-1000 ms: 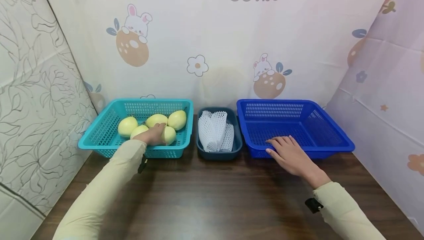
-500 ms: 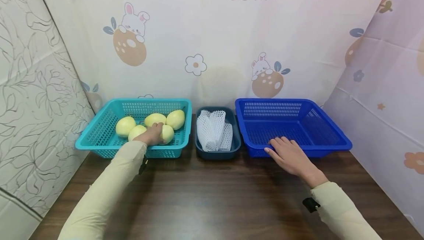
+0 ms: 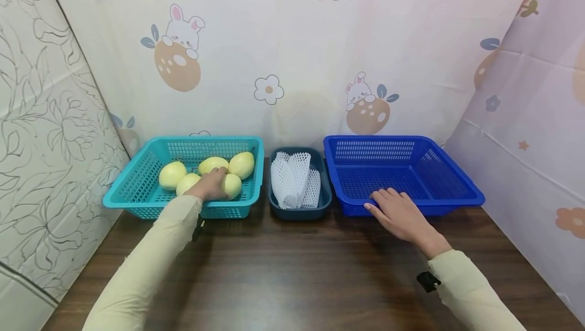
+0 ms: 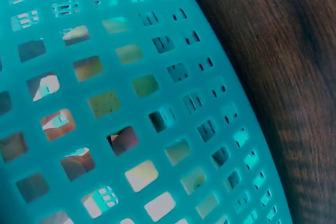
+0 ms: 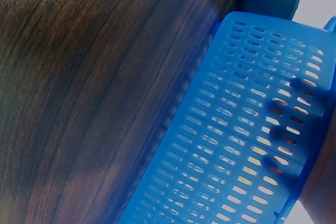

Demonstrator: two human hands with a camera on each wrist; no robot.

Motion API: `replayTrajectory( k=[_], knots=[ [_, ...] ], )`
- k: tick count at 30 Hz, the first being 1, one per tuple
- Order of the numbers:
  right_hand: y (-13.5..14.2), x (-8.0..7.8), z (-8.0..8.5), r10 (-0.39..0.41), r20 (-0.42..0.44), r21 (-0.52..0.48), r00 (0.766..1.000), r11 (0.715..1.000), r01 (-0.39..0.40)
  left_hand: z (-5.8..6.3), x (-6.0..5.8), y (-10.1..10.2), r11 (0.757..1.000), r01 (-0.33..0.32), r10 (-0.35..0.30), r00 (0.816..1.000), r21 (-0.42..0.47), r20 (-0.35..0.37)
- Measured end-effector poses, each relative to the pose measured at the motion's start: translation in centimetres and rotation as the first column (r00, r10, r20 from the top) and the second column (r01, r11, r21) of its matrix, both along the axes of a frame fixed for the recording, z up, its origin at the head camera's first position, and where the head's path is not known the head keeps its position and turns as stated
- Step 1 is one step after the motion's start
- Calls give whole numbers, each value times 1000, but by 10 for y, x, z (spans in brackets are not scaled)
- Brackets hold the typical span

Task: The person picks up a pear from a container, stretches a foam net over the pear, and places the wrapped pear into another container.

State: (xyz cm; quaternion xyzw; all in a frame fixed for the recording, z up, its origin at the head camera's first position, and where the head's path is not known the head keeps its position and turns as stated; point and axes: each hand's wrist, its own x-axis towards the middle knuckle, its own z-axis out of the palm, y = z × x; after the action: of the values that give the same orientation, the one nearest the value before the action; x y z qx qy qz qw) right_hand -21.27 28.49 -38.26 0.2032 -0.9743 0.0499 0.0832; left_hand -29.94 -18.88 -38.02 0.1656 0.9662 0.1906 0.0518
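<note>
In the head view my left hand (image 3: pixel 212 185) reaches over the front rim of the turquoise basket (image 3: pixel 137 204) and grips a pale yellow-green pear (image 3: pixel 231 187) at the front right. Several like pears lie round it, among them one pear (image 3: pixel 172 175) on the left and another pear (image 3: pixel 241 164) behind. The left wrist view is filled by the basket wall (image 4: pixel 152 98), with bits of fruit and skin glimpsed through its holes. My right hand (image 3: pixel 402 219) rests on the front rim of a blue basket (image 3: pixel 457 203), fingers draped over; their dark shapes show through the wall in the right wrist view.
Between the baskets stands a dark teal tub (image 3: pixel 300 214) holding several white foam net sleeves (image 3: pixel 292 178). All sit at the back of a dark wood table (image 3: pixel 283 270), against a patterned wall cloth (image 3: pixel 301 67). A side wall (image 3: pixel 55 143) borders the left.
The view has shifted slightly. My right fingers have drawn closer together on the blue rim. The left hand stays on the same pear, which has barely moved.
</note>
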Motion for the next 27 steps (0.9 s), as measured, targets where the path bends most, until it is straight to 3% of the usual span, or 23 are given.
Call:
replayTrajectory(
  k=[13, 22, 27],
  knots=[
    [-1, 2, 1, 1, 1, -2, 1000, 1000, -1, -3, 0, 3, 998, 3, -1, 1000, 55, -29],
    [0, 1, 1, -10, 10, -4, 1000, 1000, 10, -6, -3, 0, 999, -18, 19, 999, 38, -46],
    [1, 1, 1, -12, 21, -12, 1000, 1000, 12, -1, -1, -1, 998, -9, 13, 997, 58, -74]
  ],
)
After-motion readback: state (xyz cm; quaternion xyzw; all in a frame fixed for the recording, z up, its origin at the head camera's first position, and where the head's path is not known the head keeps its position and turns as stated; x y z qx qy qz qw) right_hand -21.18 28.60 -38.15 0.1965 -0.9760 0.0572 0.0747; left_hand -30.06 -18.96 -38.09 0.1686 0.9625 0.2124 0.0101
